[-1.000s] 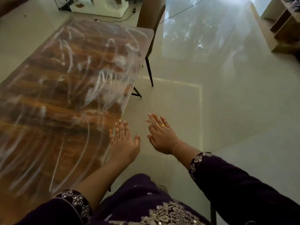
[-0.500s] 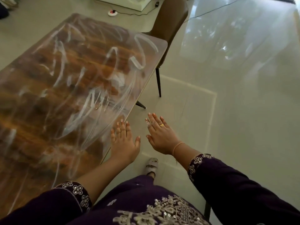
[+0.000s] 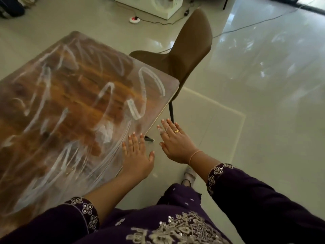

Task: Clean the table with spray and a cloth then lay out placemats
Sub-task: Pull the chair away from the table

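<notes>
The wooden table (image 3: 58,110) fills the left of the view, its glossy top streaked all over with white smears. My left hand (image 3: 137,155) is open, palm down, fingers together, over the table's right edge. My right hand (image 3: 175,143) is open too, wearing a gold ring and a thin bracelet, and hovers over the floor just right of the table. Neither hand holds anything. No spray bottle, cloth or placemat is in view.
A brown chair (image 3: 190,48) stands at the table's far right corner. A white unit (image 3: 158,6) and a power strip (image 3: 134,19) with cables lie on the glossy tiled floor behind. My sandalled foot (image 3: 189,175) shows below my right wrist.
The view has swung right and up, so the table now sits further left and more of the chair shows. Both hands stay open and side by side near the table edge.
</notes>
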`<state>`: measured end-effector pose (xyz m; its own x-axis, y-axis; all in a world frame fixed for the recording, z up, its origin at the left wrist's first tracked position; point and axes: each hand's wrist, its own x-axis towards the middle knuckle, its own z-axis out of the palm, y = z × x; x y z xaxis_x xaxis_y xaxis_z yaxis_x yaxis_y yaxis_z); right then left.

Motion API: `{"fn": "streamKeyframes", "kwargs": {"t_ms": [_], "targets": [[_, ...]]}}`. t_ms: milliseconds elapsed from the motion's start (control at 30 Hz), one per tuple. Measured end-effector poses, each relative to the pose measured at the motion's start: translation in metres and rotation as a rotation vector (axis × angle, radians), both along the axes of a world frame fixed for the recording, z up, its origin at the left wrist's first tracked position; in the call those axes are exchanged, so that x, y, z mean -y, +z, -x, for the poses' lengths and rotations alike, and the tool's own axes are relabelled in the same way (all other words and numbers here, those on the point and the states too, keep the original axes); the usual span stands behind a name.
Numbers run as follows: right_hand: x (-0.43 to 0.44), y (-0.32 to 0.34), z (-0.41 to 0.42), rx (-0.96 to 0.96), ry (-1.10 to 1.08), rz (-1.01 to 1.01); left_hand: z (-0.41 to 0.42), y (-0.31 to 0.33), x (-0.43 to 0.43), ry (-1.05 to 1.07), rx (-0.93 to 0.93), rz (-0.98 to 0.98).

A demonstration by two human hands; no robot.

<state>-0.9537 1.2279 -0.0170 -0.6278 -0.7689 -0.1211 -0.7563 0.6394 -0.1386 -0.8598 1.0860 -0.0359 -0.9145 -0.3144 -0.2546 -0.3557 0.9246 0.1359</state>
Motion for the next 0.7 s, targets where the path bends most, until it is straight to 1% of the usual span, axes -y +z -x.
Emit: {"fn": "streamKeyframes", "kwargs": {"t_ms": [200,300,433,600,700], "targets": [[-0.022,0.009,0.128,0.046,0.175,-0.043,0.113,0.007,-0.044,0.171,-0.010,-0.014],[-0.028,0.017,0.186,0.026,0.267,-0.040,0.162,0.011,-0.061,0.219,-0.025,-0.008],[-0.029,0.025,0.260,0.001,0.321,-0.043,0.220,0.018,-0.077,0.297,-0.026,-0.027],[-0.020,0.036,0.348,-0.065,0.464,-0.059,0.297,0.020,-0.079,0.362,-0.036,0.025],[-0.009,0.046,0.402,-0.095,0.509,-0.059,0.354,0.021,-0.077,0.392,-0.040,0.027]]}}
